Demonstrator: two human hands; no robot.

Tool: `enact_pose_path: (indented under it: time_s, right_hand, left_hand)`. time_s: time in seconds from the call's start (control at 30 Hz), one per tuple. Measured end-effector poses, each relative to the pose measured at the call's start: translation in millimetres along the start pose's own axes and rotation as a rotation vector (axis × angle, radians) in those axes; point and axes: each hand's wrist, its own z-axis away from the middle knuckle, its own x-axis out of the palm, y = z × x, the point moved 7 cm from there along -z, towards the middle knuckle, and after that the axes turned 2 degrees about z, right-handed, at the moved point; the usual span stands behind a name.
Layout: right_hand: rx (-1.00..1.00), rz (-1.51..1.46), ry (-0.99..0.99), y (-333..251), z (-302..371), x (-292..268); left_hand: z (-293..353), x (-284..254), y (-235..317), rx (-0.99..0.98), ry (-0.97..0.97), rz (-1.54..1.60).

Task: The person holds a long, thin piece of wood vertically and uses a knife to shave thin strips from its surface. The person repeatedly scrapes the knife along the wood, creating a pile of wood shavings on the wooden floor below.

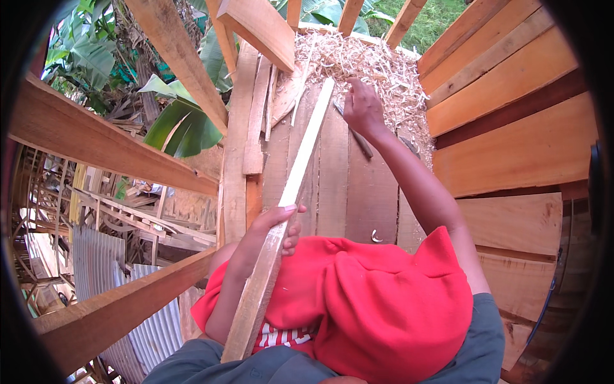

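A long wooden stick [306, 160] slants from my lap away toward the wood shavings. Its far part is pale and freshly cut, while the near end is rougher and browner. My left hand [272, 230] is closed around the stick near its middle. To the right of the stick's far end, my right hand [363, 109] is raised with its fingers curled. Whatever those fingers hold, if anything, is hidden. Just below that hand, a dark, narrow tool-like piece [362, 144] lies on the plank floor [332, 185]; its kind is unclear.
Curly wood shavings [390, 70] heap up at the far end. Loose boards [256, 115] lie along the left side. Slanted timber beams [115, 137] frame the left, and a plank wall [511, 147] stands on the right. Corrugated metal sheets [99, 256] are beyond the beams.
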Motion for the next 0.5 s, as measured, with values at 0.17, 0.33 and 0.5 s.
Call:
enact_pose_path:
  time_s: [0.17, 0.33, 0.5]
  right_hand:
    - [-0.338, -0.157, -0.34, -82.0, -36.0, 48.5]
    - [-0.156, 0.093, -0.884, -90.6, -21.1, 118.2]
    - [-0.238, 0.422, -1.089, -82.8, 0.0, 148.7]
  left_hand:
    - [-3.3, -0.5, -6.0, -0.016, 0.0, 0.003]
    - [-7.4, 4.5, -15.1, -0.026, -0.018, -0.007]
    - [-6.8, 4.8, -17.6, -0.059, -0.025, 0.031]
